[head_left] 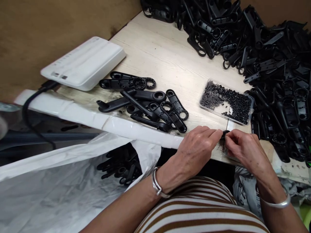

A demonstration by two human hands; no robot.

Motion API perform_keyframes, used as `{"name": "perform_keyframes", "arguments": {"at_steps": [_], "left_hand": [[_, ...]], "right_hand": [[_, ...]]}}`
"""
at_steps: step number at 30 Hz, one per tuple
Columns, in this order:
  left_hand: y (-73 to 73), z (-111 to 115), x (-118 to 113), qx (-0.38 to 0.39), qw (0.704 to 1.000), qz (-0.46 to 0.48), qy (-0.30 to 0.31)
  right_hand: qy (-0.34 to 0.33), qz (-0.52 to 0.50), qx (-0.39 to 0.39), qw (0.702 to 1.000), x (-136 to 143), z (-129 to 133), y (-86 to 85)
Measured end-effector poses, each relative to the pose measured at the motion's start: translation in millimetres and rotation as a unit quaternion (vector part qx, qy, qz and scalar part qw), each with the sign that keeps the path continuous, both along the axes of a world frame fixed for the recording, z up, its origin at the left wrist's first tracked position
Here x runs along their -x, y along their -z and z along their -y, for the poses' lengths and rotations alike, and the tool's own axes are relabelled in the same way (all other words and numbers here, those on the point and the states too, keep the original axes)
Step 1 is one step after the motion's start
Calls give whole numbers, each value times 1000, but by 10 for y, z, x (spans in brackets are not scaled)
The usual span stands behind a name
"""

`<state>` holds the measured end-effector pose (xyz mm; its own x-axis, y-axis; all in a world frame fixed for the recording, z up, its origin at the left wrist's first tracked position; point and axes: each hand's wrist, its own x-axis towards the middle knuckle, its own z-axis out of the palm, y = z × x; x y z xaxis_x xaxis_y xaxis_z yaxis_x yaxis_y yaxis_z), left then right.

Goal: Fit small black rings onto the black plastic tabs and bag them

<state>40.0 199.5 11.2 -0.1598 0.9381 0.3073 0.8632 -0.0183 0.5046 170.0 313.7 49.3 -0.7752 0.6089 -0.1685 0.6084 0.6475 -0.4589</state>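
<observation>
My left hand is closed, with its fingers at a black plastic part by the table's front edge. Only a small ringed end of that part shows; the rest is hidden by my hands. On its other side my right hand is pinched shut right against it, and anything between those fingertips is too small or hidden to make out. Just beyond my hands sits a clear plastic box with tiny springs on its left side and small black pieces on its right.
Several black plastic handles lie on the wooden table to the left. Behind them is a white box-shaped device with a black cable. A large heap of handles covers the right. Below hangs a white sack holding more.
</observation>
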Motion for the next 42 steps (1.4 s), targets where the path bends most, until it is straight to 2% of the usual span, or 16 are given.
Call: {"name": "perform_keyframes", "arguments": {"at_steps": [6,9,11,12,14,16,18,21,24,26,28,32,34,38,40,42], "left_hand": [[-2,-5,-2,-25,1000,-9,0],[7,4,2,-27,1000,-15,-3],[15,9,5,-19,1000,-21,-10],[18,10,6,-16,1000,-23,-14],[24,11,6,-13,999,-27,-16],[28,11,4,-15,999,-30,-15],[30,12,1,-19,999,-28,-13],[32,13,-6,-31,999,-17,-10],[27,13,-9,-43,999,-10,-14],[21,12,-6,-47,999,-11,-15],[15,14,-3,-43,999,-15,-14],[21,17,2,-37,999,-12,-1],[33,16,3,-39,999,-12,5],[48,20,6,-30,999,-15,6],[34,23,12,-19,1000,-21,12],[6,24,21,-3,999,-37,26]], "right_hand": [[-24,55,-166,984,62,167,7],[-15,89,-198,976,87,227,1],[-6,93,-163,982,92,197,-20],[2,90,-122,989,90,162,-36],[24,79,4,997,83,65,-74],[48,72,127,988,80,-31,-110],[59,73,187,978,88,-89,-132],[46,86,162,982,105,-75,-130],[1,101,27,995,112,2,-97],[-30,106,-48,993,106,27,-77],[-32,103,-35,994,93,10,-70],[-12,95,87,992,74,-67,-89],[-37,105,49,993,80,-55,-99],[-84,123,-109,983,111,54,-104],[-74,123,-96,985,122,66,-107],[-37,110,3,993,121,23,-113]]}}
